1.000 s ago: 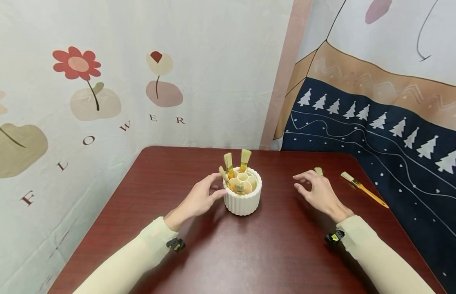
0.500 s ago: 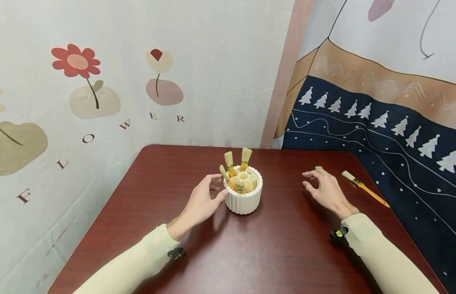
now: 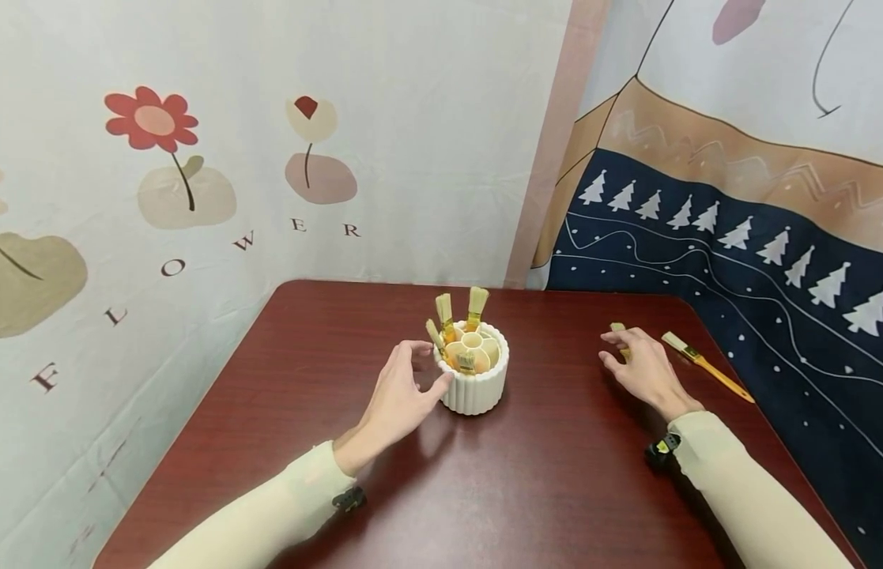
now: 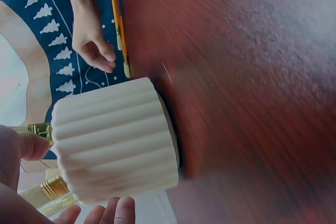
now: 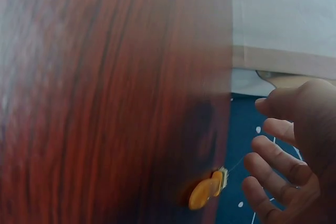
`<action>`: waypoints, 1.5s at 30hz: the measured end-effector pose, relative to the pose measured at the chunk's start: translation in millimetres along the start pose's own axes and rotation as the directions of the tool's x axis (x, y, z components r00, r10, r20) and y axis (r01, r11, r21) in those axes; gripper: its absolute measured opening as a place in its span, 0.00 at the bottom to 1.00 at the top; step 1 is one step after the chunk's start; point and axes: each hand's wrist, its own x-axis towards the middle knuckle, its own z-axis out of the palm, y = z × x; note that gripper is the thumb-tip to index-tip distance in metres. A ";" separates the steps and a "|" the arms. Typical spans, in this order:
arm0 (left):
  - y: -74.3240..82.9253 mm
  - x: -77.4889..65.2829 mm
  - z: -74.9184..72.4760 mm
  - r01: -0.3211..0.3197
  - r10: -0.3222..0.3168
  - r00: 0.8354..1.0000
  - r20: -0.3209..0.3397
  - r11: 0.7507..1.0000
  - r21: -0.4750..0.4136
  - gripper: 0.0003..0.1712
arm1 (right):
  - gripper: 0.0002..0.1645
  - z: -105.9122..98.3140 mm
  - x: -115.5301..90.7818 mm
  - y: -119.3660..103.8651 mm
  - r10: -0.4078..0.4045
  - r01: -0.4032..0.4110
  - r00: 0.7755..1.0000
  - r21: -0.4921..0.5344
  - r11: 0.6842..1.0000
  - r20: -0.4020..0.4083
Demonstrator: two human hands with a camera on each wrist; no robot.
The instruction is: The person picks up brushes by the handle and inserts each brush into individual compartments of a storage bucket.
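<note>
A white fluted holder (image 3: 477, 395) with a petal-shaped divided insert stands on the table. Several paintbrushes (image 3: 477, 307) lean in it, bristles up. My left hand (image 3: 394, 403) is at the holder's left side, thumb by the front rim and fingers spread loosely; in the left wrist view, the thumb also overlaps a brush ferrule (image 4: 41, 129). Over at the right, my right hand (image 3: 647, 367) hovers above a paintbrush (image 3: 616, 326) that it mostly hides. Its fingers are loosely bent with nothing between them. The right wrist view shows an orange brush handle (image 5: 202, 195) beyond the fingertips.
Another paintbrush (image 3: 711, 371) with an orange handle lies near the right edge of the dark red table (image 3: 526, 490). Behind the table hang a white flower-printed cloth (image 3: 427, 142) and a navy cloth with white trees (image 3: 697, 261).
My right hand has moved right, away from the holder and over the partly hidden brush. My left hand has shifted slightly, its thumb sliding right along the holder's front. The holder stays put.
</note>
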 end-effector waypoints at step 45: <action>5.6 -0.9 5.9 0.005 -0.008 0.999 0.042 0.997 0.079 0.44 | 0.27 -5.3 0.1 24.8 0.076 -0.073 0.991 -0.030 0.997 0.109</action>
